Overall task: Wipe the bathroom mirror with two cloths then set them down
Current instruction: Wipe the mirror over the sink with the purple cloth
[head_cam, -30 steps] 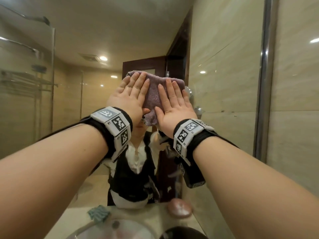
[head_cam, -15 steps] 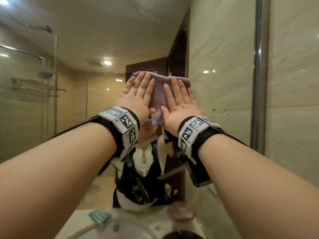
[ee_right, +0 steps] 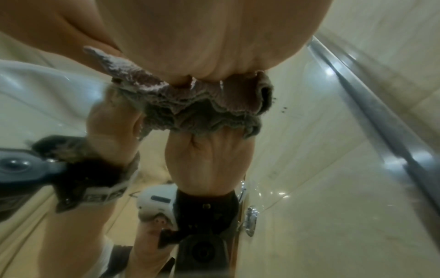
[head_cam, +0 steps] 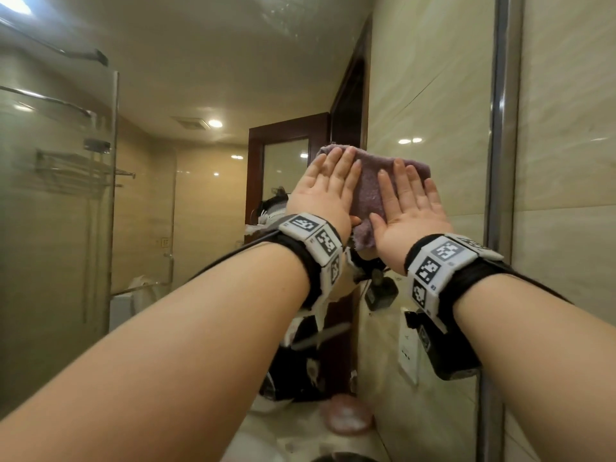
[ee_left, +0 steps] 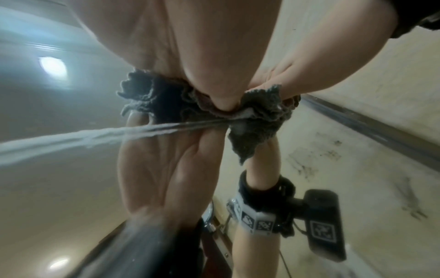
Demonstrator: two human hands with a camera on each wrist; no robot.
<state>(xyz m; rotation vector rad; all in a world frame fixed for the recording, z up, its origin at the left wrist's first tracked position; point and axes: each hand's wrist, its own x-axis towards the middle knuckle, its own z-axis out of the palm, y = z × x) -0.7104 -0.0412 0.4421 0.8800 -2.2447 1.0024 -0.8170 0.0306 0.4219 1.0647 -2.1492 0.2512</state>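
A purple cloth (head_cam: 368,191) lies flat against the mirror (head_cam: 200,211) at about head height. My left hand (head_cam: 328,195) presses its left half with straight fingers. My right hand (head_cam: 411,208) presses its right half the same way, close beside the left. In the left wrist view the cloth (ee_left: 152,97) bunches in ruffled layers under my left hand (ee_left: 190,47). The right wrist view shows the cloth's (ee_right: 190,101) purple and grey edges under my right hand (ee_right: 214,37). I cannot tell whether it is one cloth or two stacked.
The mirror's metal frame (head_cam: 503,128) runs upright just right of my hands, with tiled wall (head_cam: 566,228) beyond. A wet streak (ee_left: 71,139) crosses the glass. Below are the counter (head_cam: 293,438) and a pink round object (head_cam: 346,418).
Both hands have slid the cloth to the right across the glass, closer to the metal frame. They stay flat on it, side by side.
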